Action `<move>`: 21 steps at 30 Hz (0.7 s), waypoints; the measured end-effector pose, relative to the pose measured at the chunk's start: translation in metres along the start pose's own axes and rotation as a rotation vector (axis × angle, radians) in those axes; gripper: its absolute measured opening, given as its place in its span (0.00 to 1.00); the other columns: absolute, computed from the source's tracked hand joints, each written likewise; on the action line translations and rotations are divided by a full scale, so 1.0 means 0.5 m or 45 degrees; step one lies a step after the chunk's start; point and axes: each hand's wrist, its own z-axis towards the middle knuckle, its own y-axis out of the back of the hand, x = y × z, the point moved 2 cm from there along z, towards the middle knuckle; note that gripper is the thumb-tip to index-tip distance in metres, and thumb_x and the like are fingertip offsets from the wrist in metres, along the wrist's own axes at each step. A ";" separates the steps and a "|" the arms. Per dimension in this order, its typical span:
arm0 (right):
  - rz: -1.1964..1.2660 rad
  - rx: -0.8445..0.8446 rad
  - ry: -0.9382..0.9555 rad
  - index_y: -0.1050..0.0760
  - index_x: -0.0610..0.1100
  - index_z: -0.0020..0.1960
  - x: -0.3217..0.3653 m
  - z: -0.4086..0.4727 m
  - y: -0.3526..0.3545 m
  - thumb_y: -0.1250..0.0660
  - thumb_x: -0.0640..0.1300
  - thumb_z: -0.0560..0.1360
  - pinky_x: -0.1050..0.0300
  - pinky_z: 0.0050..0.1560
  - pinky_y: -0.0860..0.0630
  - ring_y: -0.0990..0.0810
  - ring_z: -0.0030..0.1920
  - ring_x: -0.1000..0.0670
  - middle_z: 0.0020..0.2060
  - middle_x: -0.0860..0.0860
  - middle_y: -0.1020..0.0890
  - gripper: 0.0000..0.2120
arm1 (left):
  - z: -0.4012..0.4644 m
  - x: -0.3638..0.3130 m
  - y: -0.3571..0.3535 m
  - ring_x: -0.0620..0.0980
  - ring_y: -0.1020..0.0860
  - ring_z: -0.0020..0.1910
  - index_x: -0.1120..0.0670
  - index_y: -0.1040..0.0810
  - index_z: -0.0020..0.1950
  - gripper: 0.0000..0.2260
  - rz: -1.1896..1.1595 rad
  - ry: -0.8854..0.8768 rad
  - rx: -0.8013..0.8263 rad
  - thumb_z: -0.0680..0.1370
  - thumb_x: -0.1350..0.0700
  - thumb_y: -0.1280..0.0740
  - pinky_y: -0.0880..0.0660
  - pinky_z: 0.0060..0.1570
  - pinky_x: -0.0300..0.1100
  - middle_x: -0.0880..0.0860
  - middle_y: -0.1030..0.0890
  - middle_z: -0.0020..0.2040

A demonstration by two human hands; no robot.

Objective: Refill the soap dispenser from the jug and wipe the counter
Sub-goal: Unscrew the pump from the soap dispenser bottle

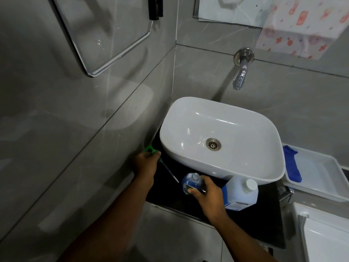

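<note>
The soap dispenser [191, 183] stands uncapped on the black counter [264, 220], just in front of the white basin [217, 140], and is gripped round its body by the right hand [206, 193], fingers and thumb curled about it. The green pump head [150, 149], with its thin dip tube [169, 172] trailing down toward the counter, is held off to the left of the basin, pinched in the left hand [146, 163]. The jug [240, 193] lies just to the right of the dispenser, in front of the basin's near rim, its white cap [250, 185] not yet removed. To the right of the basin a white tray [321, 178] is seen with a blue cloth [291, 163] draped over its near wall. The dispenser is judged small, light and rigid, with a narrow open neck; being part-filled with blue liquid and possibly soapy, it could be slippery and easily tipped, so a firm hold about its middle is best kept while pouring. The jug looks bulky and fairly full, hence heavy; it would be better taken by its body or handle side after the cap is unscrewed, and tilted slowly. The pump tube is thin and flexible and is likely to drip.
</note>
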 end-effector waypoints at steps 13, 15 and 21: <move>0.029 0.001 -0.039 0.28 0.57 0.57 -0.005 -0.007 -0.005 0.23 0.44 0.67 0.80 0.44 0.30 0.25 0.48 0.72 0.46 0.67 0.23 0.23 | 0.030 0.101 0.007 0.61 0.19 0.46 0.65 0.18 0.49 0.14 0.733 -0.198 0.040 0.72 0.55 0.26 0.25 0.47 0.48 0.65 0.16 0.46; 0.035 0.009 -0.045 0.28 0.54 0.60 -0.007 -0.010 -0.005 0.22 0.45 0.66 0.78 0.47 0.29 0.23 0.49 0.68 0.49 0.65 0.22 0.26 | 0.026 0.104 0.010 0.61 0.19 0.45 0.64 0.18 0.48 0.14 0.780 -0.239 0.027 0.72 0.53 0.26 0.27 0.44 0.45 0.64 0.16 0.45; 0.122 -0.021 -0.136 0.32 0.45 0.69 -0.025 -0.062 0.007 0.23 0.48 0.66 0.53 0.62 0.25 0.24 0.61 0.54 0.61 0.51 0.22 0.35 | 0.000 0.105 0.021 0.62 0.19 0.45 0.64 0.19 0.47 0.19 0.770 -0.260 -0.026 0.70 0.48 0.25 0.26 0.45 0.47 0.64 0.17 0.45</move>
